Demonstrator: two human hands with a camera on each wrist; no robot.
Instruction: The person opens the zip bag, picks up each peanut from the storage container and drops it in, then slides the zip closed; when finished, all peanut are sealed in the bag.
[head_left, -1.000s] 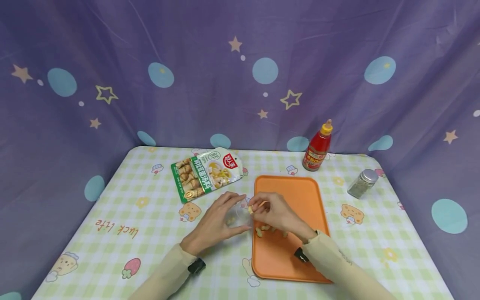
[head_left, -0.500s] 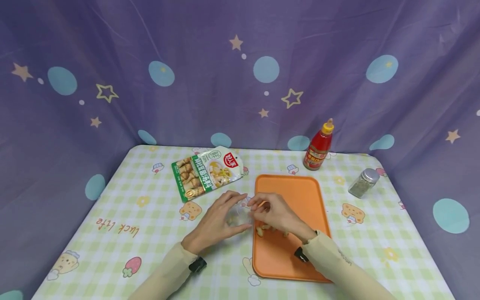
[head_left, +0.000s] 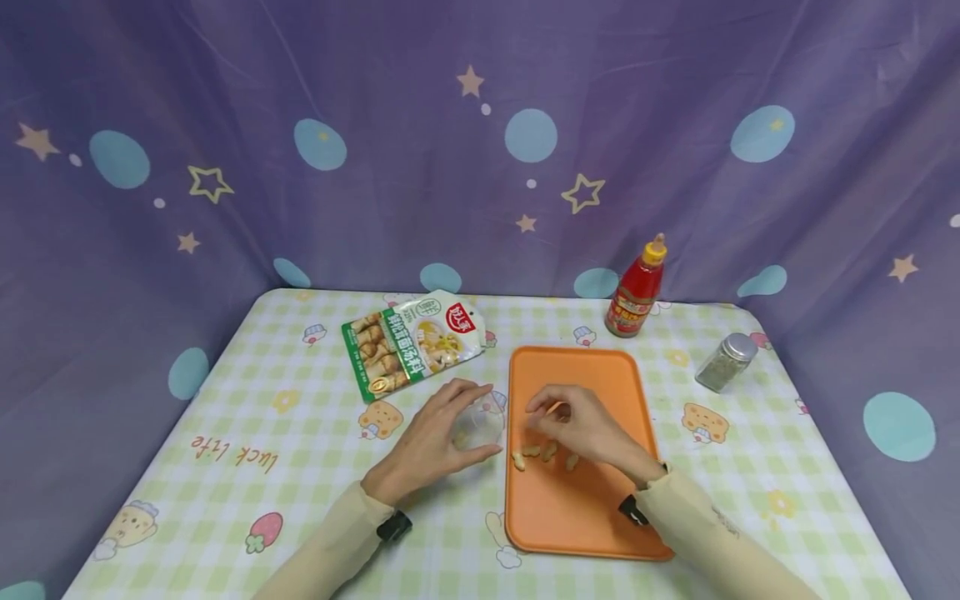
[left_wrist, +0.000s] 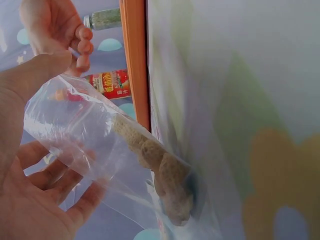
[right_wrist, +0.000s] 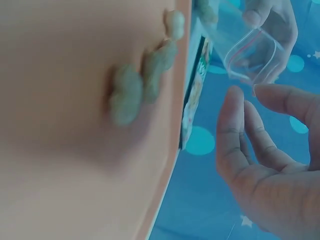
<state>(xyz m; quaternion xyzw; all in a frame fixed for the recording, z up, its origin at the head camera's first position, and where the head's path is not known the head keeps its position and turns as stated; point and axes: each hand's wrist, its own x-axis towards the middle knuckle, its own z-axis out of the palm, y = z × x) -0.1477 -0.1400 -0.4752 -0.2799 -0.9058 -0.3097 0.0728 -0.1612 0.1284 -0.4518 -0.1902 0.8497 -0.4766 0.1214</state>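
In the head view my left hand (head_left: 431, 442) holds a clear zip-lock bag (left_wrist: 75, 125) upright, thumb and fingers curved round its mouth, which gapes open. Several shelled-on peanuts (left_wrist: 170, 187) lie at the bottom of the bag in the left wrist view. Over the orange tray (head_left: 570, 517), my right hand (head_left: 573, 421) hovers with its fingers loosely bent. Nothing shows between its thumb and fingertips (right_wrist: 232, 107) in the right wrist view. Below that hand, several peanuts in the shell (right_wrist: 126, 95) lie on the tray near its left edge.
Behind the bag lies a green and white mushroom soup seasoning pouch (head_left: 416, 346). A red sauce bottle (head_left: 635, 292) with a yellow cap stands behind the tray. To the tray's right is a glass spice jar (head_left: 726, 363). A purple curtain (head_left: 412, 167) hangs behind the checked tablecloth.
My right hand, which pinched a peanut at the bag's mouth, has let it go and moved right, over the tray. The left hand keeps its place with the bag.
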